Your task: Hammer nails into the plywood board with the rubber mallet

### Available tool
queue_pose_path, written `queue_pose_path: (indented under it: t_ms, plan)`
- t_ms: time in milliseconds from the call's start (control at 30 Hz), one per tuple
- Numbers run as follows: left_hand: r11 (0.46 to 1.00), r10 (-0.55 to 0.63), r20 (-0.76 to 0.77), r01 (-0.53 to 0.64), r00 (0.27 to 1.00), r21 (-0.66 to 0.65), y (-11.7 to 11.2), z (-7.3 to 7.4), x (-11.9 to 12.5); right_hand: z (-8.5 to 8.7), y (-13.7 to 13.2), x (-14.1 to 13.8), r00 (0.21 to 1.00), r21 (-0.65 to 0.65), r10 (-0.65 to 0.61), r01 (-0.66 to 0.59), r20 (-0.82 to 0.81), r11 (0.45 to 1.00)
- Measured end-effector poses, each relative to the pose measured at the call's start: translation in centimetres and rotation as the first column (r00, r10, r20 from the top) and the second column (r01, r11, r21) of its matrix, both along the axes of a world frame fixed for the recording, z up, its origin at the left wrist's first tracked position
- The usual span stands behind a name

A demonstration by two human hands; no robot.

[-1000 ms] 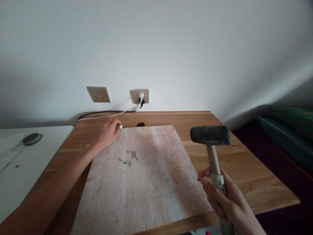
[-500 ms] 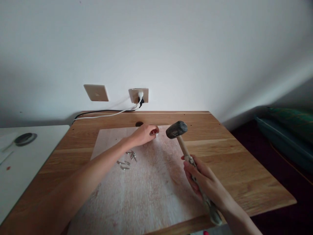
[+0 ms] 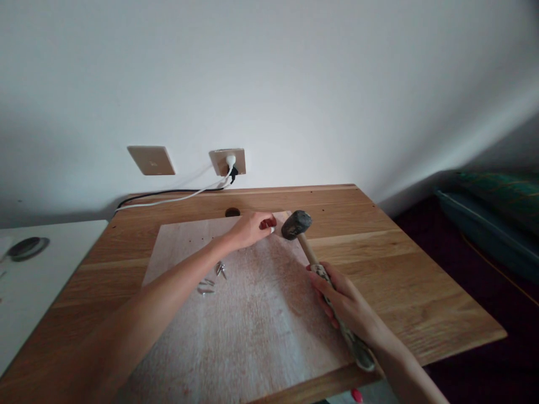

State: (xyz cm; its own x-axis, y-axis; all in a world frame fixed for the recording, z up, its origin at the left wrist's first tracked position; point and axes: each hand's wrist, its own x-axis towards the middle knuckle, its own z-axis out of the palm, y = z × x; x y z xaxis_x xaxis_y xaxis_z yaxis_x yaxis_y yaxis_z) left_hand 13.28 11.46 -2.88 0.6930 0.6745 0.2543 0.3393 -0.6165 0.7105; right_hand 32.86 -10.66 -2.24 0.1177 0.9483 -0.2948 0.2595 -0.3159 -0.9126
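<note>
Above the pale board (image 3: pixel 248 325), your right hand (image 3: pixel 341 297) is gripping the mallet (image 3: pixel 296 225), its head hovering just beside your left hand (image 3: pixel 248 230), whose fingers are pinching a small white piece (image 3: pixel 273 229) near the board's far edge; drifting aim could be landing the mallet on those fingertips.

White wall (image 3: pixel 295 101), shadowed right; beige plate (image 3: pixel 151 160), socket (image 3: pixel 218 163) with white plug (image 3: pixel 231 161), black plug (image 3: pixel 233 173). Wood-grain bench (image 3: pixel 391 292) against wall; white table (image 3: pixel 71 252) left. Right: dark purple surface (image 3: pixel 467 370), blue-green fabric (image 3: pixel 488 230). Dim light.
</note>
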Motion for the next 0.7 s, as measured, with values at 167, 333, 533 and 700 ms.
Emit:
queue_pose_path:
  t_ms: [167, 333, 533, 700]
  plan:
    - [0.999, 0.026, -0.028, -0.026, 0.999, 0.02, -0.29, 0.2, 0.03, 0.24, 0.08, -0.24, 1.0, -0.009, 0.009, -0.009, -0.005, 1.0]
    - [0.999, 0.018, -0.008, -0.018, 1.0, 0.032, -0.25, -0.19, 0.09, 0.33, 0.26, -0.45, 1.0, 0.008, 0.005, -0.005, 0.014, 1.0]
    - [0.999, -0.001, -0.004, 0.002, 1.0, 0.054, -0.2, -0.58, 0.04, -0.09, 0.24, -0.3, 1.0, 0.005, 0.002, -0.002, 0.012, 1.0]
    - [1.0, 0.009, 0.011, -0.01, 1.0, 0.029, -0.18, -0.7, 0.18, -0.58, 0.16, -0.18, 1.0, 0.022, 0.003, -0.003, 0.004, 1.0]
